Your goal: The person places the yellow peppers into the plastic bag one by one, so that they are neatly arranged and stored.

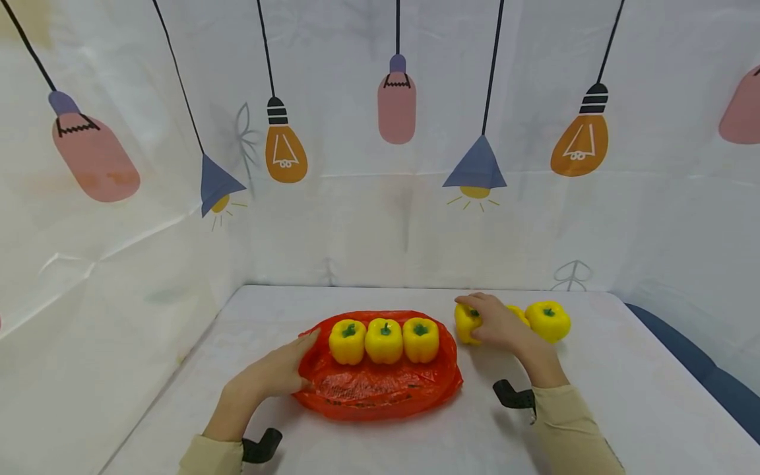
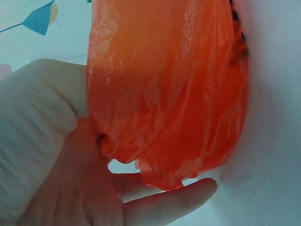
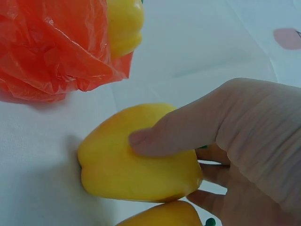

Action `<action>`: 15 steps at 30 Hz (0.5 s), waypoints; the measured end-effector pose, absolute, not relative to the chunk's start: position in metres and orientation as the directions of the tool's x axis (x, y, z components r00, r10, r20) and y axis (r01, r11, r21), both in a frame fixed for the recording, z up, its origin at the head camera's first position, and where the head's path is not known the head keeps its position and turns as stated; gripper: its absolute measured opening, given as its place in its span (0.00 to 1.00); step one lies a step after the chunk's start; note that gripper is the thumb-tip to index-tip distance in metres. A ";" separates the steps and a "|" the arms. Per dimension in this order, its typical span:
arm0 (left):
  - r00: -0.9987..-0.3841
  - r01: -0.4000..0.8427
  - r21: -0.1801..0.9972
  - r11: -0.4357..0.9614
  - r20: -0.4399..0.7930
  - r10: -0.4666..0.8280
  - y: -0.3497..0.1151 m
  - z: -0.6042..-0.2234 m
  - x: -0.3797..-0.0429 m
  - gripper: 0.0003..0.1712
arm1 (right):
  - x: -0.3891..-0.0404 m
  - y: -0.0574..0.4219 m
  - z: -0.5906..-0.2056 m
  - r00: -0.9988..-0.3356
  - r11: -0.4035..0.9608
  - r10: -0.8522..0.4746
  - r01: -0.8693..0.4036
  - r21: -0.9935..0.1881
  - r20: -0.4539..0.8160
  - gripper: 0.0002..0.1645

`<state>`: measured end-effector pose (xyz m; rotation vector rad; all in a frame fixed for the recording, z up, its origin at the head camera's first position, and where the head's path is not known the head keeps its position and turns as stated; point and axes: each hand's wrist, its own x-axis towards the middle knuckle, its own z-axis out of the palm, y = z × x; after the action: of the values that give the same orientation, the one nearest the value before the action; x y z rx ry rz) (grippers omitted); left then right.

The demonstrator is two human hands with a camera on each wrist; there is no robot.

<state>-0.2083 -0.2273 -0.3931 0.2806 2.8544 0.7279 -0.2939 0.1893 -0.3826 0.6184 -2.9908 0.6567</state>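
A red plastic bag (image 1: pixel 380 396) with dark print lies spread on the table, its crumpled wall rising around three yellow bell peppers (image 1: pixel 383 341) set in a row. My left hand (image 1: pixel 274 371) holds the bag's left end. In the left wrist view its fingers (image 2: pixel 164 202) lie along the bag's side, and the thumb tip is hidden behind the plastic. Right of the bag, my right hand (image 1: pixel 505 323) grips another yellow bell pepper (image 3: pixel 136 160), thumb on one side and fingers on the other. This pepper appears to rest on the table.
Beyond the right hand stands a yellow bell pepper (image 1: pixel 549 321), with one more (image 1: pixel 518 313) partly hidden behind the hand. The white table (image 1: pixel 427 442) meets a curtain (image 1: pixel 356 231) printed with lamps. A dark blue object (image 1: pixel 695 349) shows past the table's right edge.
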 end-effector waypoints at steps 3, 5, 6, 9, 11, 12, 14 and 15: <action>-0.965 0.144 0.498 0.855 -0.122 0.233 -0.227 -0.392 -0.208 0.51 | -0.294 0.189 -0.382 -0.931 0.844 -0.356 -0.359 -0.398 0.085 0.41; -0.964 0.147 0.504 0.851 -0.118 0.236 -0.227 -0.392 -0.208 0.51 | -0.295 0.189 -0.382 -0.932 0.849 -0.353 -0.357 -0.389 0.086 0.41; -0.964 0.148 0.506 0.850 -0.118 0.238 -0.227 -0.392 -0.208 0.51 | -0.295 0.189 -0.382 -0.931 0.850 -0.354 -0.360 -0.385 0.089 0.41; -0.964 0.149 0.511 0.846 -0.115 0.240 -0.227 -0.392 -0.208 0.52 | -0.295 0.188 -0.382 -0.924 0.846 -0.363 -0.380 -0.375 0.118 0.40; -0.964 0.150 0.512 0.846 -0.114 0.240 -0.226 -0.392 -0.207 0.52 | -0.294 0.188 -0.381 -0.917 0.835 -0.371 -0.399 -0.379 0.148 0.40; -0.964 0.150 0.511 0.847 -0.114 0.240 -0.226 -0.392 -0.207 0.52 | -0.294 0.188 -0.381 -0.913 0.828 -0.372 -0.408 -0.386 0.166 0.40; -0.964 0.151 0.510 0.847 -0.113 0.240 -0.226 -0.391 -0.207 0.52 | -0.292 0.188 -0.379 -0.906 0.815 -0.372 -0.423 -0.397 0.202 0.40; -0.964 0.152 0.510 0.846 -0.113 0.241 -0.226 -0.391 -0.207 0.51 | -0.291 0.187 -0.377 -0.904 0.809 -0.369 -0.427 -0.404 0.216 0.40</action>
<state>-0.2069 -0.2257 -0.3906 0.3061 2.8511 0.7667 -0.2911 0.1875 -0.3769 0.6337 -2.8661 0.6853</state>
